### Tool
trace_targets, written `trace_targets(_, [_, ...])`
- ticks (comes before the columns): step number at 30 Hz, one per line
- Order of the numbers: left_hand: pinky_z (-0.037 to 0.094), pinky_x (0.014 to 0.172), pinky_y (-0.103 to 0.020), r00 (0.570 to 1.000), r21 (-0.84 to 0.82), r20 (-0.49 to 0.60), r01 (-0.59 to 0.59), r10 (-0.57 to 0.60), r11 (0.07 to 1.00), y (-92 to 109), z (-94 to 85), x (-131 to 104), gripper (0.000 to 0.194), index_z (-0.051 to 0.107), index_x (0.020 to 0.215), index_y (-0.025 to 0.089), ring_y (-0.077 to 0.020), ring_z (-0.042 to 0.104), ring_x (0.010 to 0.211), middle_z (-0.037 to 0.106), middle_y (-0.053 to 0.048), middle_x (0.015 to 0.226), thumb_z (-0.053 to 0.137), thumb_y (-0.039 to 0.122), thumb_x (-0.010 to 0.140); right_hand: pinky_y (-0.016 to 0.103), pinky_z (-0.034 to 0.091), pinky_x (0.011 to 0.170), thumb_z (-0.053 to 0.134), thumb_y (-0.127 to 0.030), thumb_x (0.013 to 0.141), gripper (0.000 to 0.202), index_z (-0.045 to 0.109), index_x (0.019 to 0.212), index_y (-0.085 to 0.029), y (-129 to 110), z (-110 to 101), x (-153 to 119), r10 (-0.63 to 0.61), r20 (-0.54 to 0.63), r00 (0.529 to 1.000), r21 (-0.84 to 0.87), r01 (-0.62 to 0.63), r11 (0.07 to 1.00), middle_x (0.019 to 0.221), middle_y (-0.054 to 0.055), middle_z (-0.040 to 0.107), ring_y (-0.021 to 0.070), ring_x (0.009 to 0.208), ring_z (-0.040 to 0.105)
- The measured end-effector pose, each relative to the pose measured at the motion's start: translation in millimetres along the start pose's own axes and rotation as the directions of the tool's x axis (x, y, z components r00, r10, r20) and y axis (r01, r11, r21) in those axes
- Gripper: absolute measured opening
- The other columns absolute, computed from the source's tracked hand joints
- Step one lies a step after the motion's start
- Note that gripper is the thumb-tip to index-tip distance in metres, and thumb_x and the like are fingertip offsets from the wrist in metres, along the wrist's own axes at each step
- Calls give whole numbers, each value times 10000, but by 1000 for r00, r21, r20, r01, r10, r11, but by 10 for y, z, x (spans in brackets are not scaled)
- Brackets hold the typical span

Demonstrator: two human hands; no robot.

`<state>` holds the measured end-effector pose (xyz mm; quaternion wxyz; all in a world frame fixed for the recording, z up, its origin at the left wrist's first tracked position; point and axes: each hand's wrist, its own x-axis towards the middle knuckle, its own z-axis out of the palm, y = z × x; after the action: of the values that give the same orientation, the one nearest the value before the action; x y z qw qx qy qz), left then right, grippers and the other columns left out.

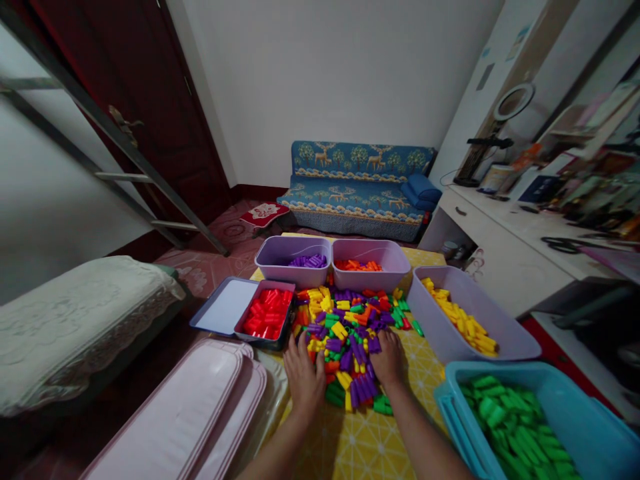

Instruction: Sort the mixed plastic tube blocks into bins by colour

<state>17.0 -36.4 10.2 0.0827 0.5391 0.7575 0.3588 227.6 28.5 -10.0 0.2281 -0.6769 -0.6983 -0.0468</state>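
A mixed pile of small plastic pieces in yellow, purple, red, orange and green covers the middle of the table. My left hand lies at the pile's left edge, fingers spread. At the right edge, my right hand touches purple pieces with its fingers bent; its fingertips are partly hidden. Red pieces fill a case at the left. Behind the pile, one lilac bin holds purple pieces and another holds orange pieces. To the right are yellow pieces in a lilac bin and green pieces in a blue bin.
The table has a yellow patterned cloth. Pink lids lie at the near left, beside the case's open lid. Beyond stand a blue sofa and a red stool. A white desk is at the right.
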Motion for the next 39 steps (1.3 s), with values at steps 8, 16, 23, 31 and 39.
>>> trace_targets(8, [400, 1025, -473, 984, 80, 152, 85, -97, 993, 117, -59, 170, 521, 462, 1404, 156, -334, 509, 1248, 462, -206, 1425, 468, 331, 913, 326, 372, 927, 483, -243, 904, 128, 598, 918, -187, 8, 17, 1, 10, 4, 1000, -15, -10, 1000, 964, 95, 637, 227, 1007, 533])
trace_targets(16, [391, 1074, -423, 961, -307, 268, 23, 63, 951, 201, 96, 658, 342, 684, 1146, 228, -287, 525, 1249, 626, -109, 1284, 629, 301, 816, 330, 383, 907, 493, -238, 896, 122, 603, 910, -186, 18, 35, -2, 2, -14, 1000, -18, -2, 1000, 935, 92, 645, 229, 982, 536])
trace_targets(23, [415, 1086, -448, 957, -597, 95, -166, 274, 785, 142, 127, 767, 361, 649, 1169, 221, -243, 548, 1244, 628, -99, 1281, 553, 145, 830, 327, 384, 906, 495, -224, 889, 132, 608, 942, -181, -27, -54, 13, -1, 12, 1000, 1, 1, 1000, 952, 99, 648, 230, 1002, 543])
trace_targets(31, [417, 1101, -465, 991, -400, -55, -132, 120, 907, -399, 320, 206, 723, 540, 1284, 204, -254, 505, 1276, 530, -108, 1342, 445, -54, 615, 337, 384, 924, 497, -228, 886, 129, 606, 931, -176, -43, -60, 18, 33, 35, 999, 10, -33, 999, 988, 114, 654, 240, 1014, 548])
trace_targets(39, [461, 1043, -473, 998, -361, -8, -67, 69, 930, -363, 414, 509, 554, 543, 1280, 148, -281, 590, 1174, 626, -145, 1237, 561, 84, 730, 335, 382, 920, 499, -206, 872, 125, 601, 939, -179, -36, -61, 8, 33, 39, 999, 18, -34, 999, 987, 109, 651, 240, 1014, 550])
